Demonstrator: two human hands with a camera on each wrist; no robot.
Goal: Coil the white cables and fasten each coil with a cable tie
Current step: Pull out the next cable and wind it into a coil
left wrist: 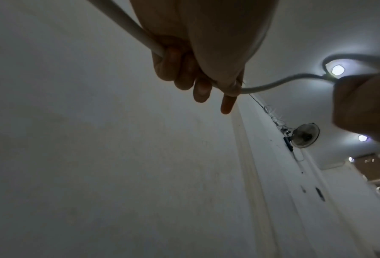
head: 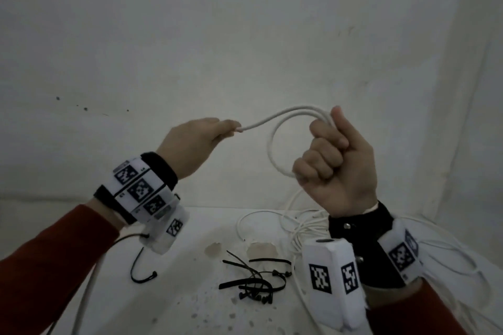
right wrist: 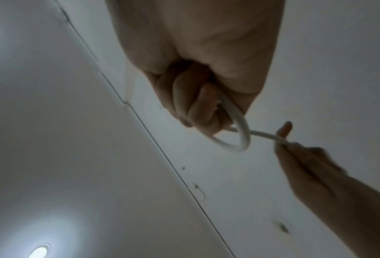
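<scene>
Head view: before a bare white wall, the table (head: 206, 226) carries loose white cables (head: 302, 226) and unused black cable ties (head: 253, 279), so most work remains. Your right hand (head: 337, 166) grips a first small coil (head: 275, 144); your left hand (head: 196, 144) pinches its feed.

Left wrist view: your fingers (left wrist: 180, 69) curl round the cable (left wrist: 273, 83).

Right wrist view: the loop (right wrist: 239, 132) hangs from your fist.

Three views: your head cam looking forward and down, two wrist cams tilted up from under your raised hands.

Head cam faces the wall, with the white surface (head: 190, 294) low in frame and both wrists close. Left wrist cam sits tight under your left hand (left wrist: 197, 57), looking up at wall and ceiling; your right hand (left wrist: 365, 108) shows at its right edge. Right wrist cam is as close under the right hand, aimed at the ceiling, left hand lower right. All three share the white cable (head: 275, 149) stretched between your hands.
</scene>
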